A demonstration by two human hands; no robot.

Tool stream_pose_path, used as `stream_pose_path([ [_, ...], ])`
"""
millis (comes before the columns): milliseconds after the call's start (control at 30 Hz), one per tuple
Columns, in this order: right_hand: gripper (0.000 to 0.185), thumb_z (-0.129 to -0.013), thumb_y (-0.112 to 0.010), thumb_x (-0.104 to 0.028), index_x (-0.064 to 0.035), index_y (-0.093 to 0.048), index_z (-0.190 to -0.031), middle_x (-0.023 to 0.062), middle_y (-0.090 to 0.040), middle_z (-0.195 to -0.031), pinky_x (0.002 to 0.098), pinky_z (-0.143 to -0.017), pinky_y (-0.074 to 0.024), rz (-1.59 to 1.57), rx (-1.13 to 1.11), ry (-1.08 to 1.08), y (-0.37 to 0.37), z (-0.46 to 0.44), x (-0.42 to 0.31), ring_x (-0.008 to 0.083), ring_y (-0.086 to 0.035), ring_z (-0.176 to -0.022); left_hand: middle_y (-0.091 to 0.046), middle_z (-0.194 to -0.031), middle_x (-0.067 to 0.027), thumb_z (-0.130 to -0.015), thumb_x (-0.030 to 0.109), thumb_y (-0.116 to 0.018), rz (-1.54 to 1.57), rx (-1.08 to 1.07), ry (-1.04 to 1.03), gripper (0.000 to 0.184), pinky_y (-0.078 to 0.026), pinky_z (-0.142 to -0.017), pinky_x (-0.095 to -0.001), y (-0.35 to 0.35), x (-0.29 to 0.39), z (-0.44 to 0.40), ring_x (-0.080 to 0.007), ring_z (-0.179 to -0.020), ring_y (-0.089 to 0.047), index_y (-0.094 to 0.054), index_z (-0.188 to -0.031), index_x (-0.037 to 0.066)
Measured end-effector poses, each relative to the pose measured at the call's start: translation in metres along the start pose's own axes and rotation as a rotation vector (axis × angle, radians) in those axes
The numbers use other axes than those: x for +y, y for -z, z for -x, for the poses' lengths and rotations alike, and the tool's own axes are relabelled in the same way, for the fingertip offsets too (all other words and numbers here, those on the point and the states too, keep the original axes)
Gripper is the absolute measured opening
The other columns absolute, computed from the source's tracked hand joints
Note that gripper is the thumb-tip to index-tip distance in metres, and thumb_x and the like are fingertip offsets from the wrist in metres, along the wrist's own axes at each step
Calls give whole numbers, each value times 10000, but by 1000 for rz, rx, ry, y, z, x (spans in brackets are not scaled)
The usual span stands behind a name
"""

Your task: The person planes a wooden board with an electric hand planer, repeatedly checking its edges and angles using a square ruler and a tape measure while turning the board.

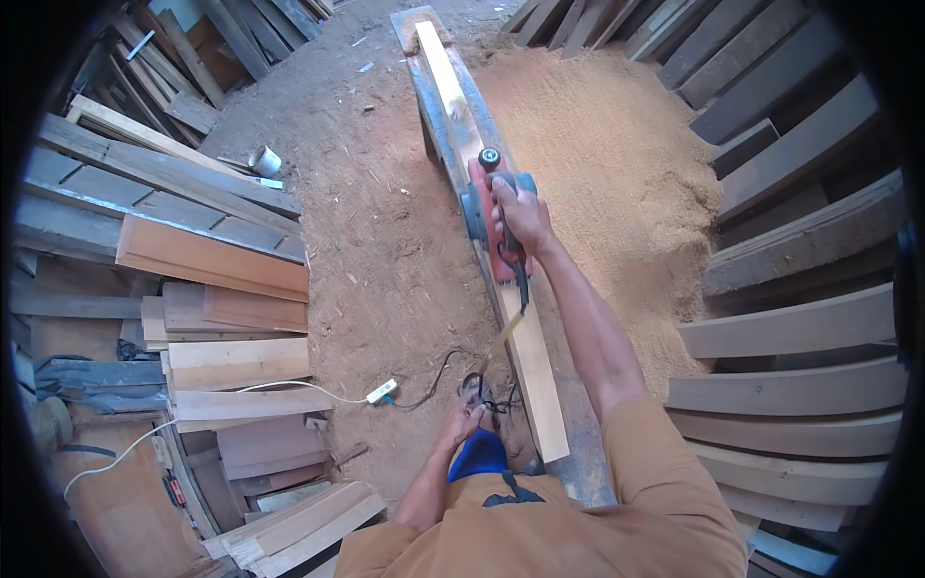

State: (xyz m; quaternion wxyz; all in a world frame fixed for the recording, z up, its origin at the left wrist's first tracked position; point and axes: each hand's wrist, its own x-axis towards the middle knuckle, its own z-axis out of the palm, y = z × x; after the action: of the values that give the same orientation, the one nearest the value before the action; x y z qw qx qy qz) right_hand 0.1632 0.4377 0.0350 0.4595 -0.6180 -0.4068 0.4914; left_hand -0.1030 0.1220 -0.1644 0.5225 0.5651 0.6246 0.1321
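Note:
A red and teal electric hand planer [499,246] rests on a long pale wooden plank [535,376]. My right hand [521,217] is closed around the planer's handle, with the arm stretched forward. From the planer's rear, a power cord [507,329] hangs toward my left side. Low beside my legs, my left hand [462,424] is closed on that cord, though its fingers are small and partly hidden. The plank lies lengthwise on a narrow, worn bench [482,101], its far end pointing away from me.
A white extension socket [383,391] with a pale cable lies on the ground at left. Stacked boards [217,260] fill the left side; more planks [790,323] lean along the right. Sawdust [607,144] is heaped right of the bench. A white cup-shaped container [265,161] lies at upper left.

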Motion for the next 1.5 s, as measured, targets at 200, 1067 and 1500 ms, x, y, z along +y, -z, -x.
stream_pose_path([
  [200,467,-1052,-526,-513,-61,-636,-1099,-29,-576,-708,223,-512,-453,-292,14,-2,23,47,-1,65,-539,-556,-658,-889,-81,-989,151,-597,150,465,62,404,-506,-754,-318,92,62,-23,-165,-855,-618,-561,-1372,27],
  [1067,484,-1006,-557,-479,-28,-569,-1182,1,-579,-768,256,-574,-492,-96,-45,-300,108,381,57,78,-566,-628,-681,-833,-137,-936,-7,-630,88,459,-588,79,-525,-741,-366,-1,161,-144,-202,-801,-673,-657,-975,56],
  [1500,675,-978,-619,-527,0,-476,-1375,15,-593,-736,279,-560,-484,-106,-126,-232,53,369,71,99,-570,-605,-695,-1017,-58,-997,97,-656,666,708,-150,142,-546,-794,-299,62,36,-76,-128,-875,-657,-628,-1103,6],
])
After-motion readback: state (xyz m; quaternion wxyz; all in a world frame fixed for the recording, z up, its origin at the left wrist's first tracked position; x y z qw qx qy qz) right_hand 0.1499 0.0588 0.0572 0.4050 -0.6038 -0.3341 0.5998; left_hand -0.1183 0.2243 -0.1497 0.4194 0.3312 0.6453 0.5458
